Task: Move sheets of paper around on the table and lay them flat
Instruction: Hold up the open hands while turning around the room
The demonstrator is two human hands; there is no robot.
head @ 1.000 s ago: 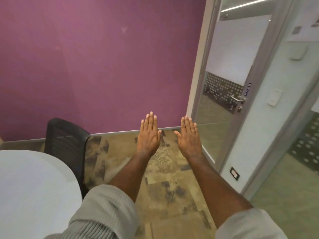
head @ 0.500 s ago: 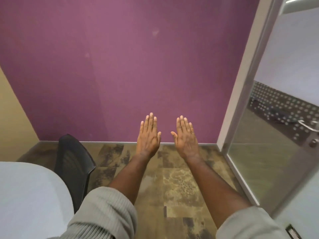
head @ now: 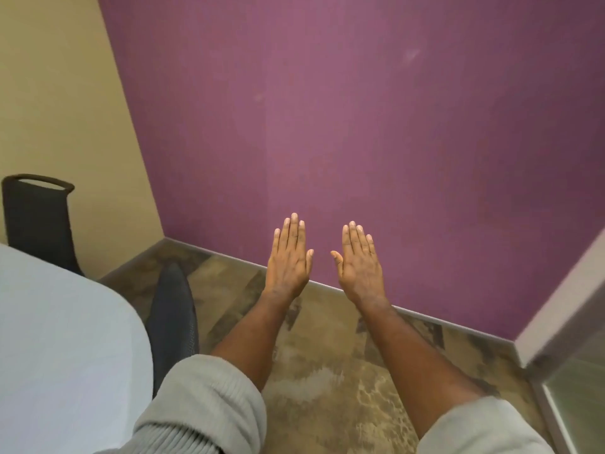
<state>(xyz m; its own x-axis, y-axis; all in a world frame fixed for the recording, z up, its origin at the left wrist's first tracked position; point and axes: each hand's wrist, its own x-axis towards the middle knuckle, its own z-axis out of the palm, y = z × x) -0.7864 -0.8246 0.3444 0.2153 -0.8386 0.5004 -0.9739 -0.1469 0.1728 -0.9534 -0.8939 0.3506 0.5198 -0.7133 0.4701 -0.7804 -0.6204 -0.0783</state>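
Both hands, left hand [head: 288, 257] and right hand [head: 360, 262], hover flat and empty at centre frame; no paper visible, white table [head: 65, 339] lower left, so reaching blind risks a miss.

At the lower left of the frame we see the rounded white table [head: 65, 355], with a dark mesh chair [head: 173, 322] tucked just beside its right edge and a second dark chair [head: 36, 221] behind it at the left edge. Our left hand [head: 288, 260] and right hand [head: 360, 263] hover side by side at the centre, apart, above the mottled brown floor [head: 327, 388].
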